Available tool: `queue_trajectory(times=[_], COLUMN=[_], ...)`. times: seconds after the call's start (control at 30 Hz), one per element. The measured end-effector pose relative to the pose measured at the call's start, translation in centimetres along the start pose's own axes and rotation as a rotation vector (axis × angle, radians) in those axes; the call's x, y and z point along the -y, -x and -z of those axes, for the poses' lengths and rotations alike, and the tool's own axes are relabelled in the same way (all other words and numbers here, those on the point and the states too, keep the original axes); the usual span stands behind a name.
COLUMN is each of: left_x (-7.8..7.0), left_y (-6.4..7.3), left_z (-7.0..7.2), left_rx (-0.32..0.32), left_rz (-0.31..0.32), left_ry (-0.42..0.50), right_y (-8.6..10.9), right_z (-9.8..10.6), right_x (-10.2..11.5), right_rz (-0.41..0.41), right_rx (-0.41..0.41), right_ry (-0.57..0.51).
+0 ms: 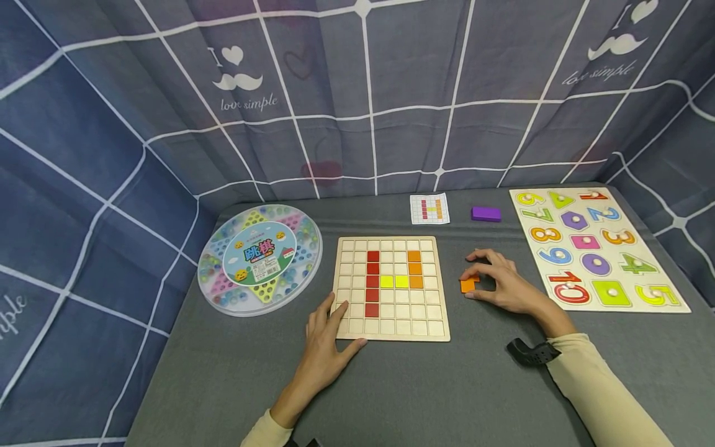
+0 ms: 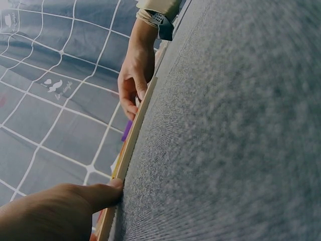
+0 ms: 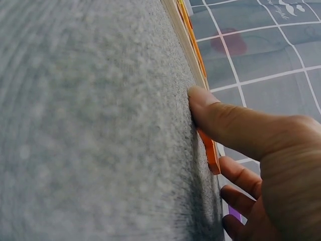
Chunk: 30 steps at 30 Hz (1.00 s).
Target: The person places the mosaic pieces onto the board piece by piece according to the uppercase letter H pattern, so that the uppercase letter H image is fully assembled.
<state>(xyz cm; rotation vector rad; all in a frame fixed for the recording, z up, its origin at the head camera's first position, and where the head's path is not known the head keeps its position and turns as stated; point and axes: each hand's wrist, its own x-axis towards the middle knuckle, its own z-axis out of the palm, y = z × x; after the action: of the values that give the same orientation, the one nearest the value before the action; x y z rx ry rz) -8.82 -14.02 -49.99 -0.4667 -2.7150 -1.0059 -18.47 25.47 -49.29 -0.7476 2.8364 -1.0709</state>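
A wooden grid board (image 1: 392, 326) lies on the table, with a column of red tiles (image 1: 372, 284), two yellow tiles (image 1: 394, 282) and three orange tiles (image 1: 414, 269) in its cells. My left hand (image 1: 323, 347) rests at the board's lower left corner, fingers along the left side, thumb at the near edge. To the right of the board, my right hand (image 1: 505, 285) pinches a small orange piece (image 1: 468, 285) between thumb and index finger, low at the table. The right wrist view shows this orange piece (image 3: 212, 159) edge-on by the thumb; its full shape is partly hidden.
Behind the board lie a small pattern card (image 1: 429, 209) and a purple block (image 1: 486, 214). A round Chinese checkers set (image 1: 259, 261) sits at the left. A number and shape puzzle board (image 1: 600, 248) lies at the right. Patterned cloth (image 1: 335, 143) hangs behind the table.
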Motion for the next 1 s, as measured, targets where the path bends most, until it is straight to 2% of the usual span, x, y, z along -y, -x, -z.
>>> queue_trajectory(times=[1.0], left_x=[0.02], left_y=[-0.01], left_z=[-0.02], left_rx=[0.001], left_rz=[-0.002], left_ry=[0.007], right_y=[-0.04], right_z=[-0.21], right_x=[-0.09], right_rz=[0.01], right_rx=[-0.031], right_ry=[0.015])
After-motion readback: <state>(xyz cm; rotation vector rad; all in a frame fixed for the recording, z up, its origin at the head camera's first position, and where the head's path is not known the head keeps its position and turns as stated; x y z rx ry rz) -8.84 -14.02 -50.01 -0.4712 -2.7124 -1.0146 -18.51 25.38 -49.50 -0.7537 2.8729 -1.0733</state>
